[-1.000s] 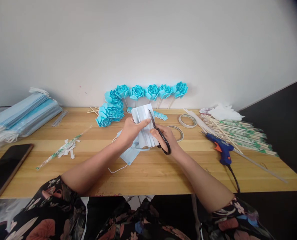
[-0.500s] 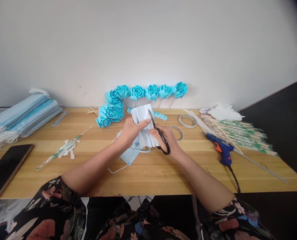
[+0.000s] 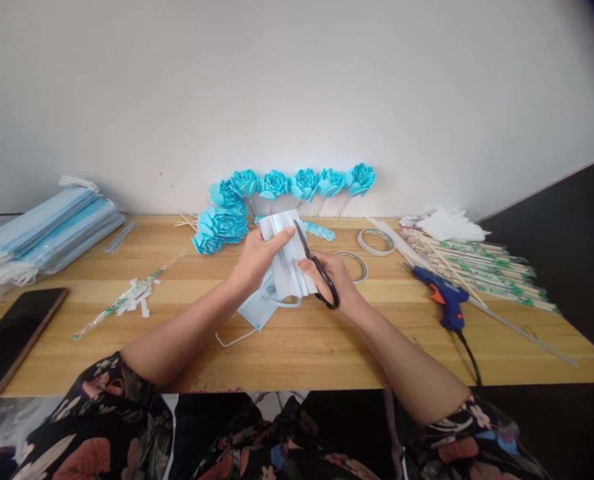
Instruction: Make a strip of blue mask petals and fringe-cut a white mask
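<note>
A pleated light-blue face mask [image 3: 287,261] is held up over the table, with my left hand [image 3: 259,255] pinching its left side, thumb on the front. My right hand [image 3: 337,275] grips black-handled scissors [image 3: 331,292], and its thumb also rests against the mask's right side. The scissor blades point up and to the left, lying along the mask's right part; whether they are closed on it I cannot tell. Below lies another face mask [image 3: 259,309] on the wood, partly hidden, its white ear loop stretching to the left.
Blue mask-fabric flowers [image 3: 275,185] on sticks line the wall. Face masks [image 3: 51,230] are stacked at left, near a phone [image 3: 19,340] and white scraps [image 3: 137,300]. At right are tape rolls [image 3: 375,242], a blue glue gun [image 3: 444,293] with cord, and wrapped chopsticks [image 3: 497,273].
My left hand has shifted slightly left, its thumb sliding up and left over the mask. The mask looks more spread out, and the right hand with the scissors has barely moved.
</note>
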Tool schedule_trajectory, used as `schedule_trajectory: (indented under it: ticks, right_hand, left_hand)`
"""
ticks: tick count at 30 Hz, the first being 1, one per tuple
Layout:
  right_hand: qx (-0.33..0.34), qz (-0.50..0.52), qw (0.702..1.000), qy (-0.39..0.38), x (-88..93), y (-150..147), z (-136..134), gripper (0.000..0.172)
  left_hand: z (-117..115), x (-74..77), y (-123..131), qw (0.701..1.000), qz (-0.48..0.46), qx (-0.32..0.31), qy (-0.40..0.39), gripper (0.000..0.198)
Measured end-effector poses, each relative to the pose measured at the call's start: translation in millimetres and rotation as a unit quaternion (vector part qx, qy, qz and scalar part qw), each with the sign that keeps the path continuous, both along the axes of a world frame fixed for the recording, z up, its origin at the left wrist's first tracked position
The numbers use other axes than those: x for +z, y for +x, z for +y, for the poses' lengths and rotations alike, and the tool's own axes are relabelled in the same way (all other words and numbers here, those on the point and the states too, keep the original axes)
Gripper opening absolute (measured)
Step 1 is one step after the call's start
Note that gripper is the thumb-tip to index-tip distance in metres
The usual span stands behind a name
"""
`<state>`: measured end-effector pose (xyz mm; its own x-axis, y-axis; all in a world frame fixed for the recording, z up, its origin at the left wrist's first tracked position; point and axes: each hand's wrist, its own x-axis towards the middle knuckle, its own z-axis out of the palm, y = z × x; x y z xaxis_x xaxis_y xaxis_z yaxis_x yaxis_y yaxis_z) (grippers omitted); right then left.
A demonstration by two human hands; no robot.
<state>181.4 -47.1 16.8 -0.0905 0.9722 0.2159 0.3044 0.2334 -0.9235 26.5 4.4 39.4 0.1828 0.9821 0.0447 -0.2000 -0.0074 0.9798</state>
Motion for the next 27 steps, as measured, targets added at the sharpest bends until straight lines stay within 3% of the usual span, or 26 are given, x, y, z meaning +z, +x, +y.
schedule_trajectory:
  ticks: [11,27]
  right_hand:
    - [0.045,-0.055,0.997,0.006,5.0,2.1,-2.0,0.07]
    - [0.019,-0.026,0.999,0.026,5.4,4.0,-2.5,0.063]
  left_hand:
    - [-0.6,5.1,-3.0,1.0,0.003,-0.007,0.004,0.033]
    - [-5.9,-3.2,3.3,0.999,-0.003,-0.034,-0.009,0.031]
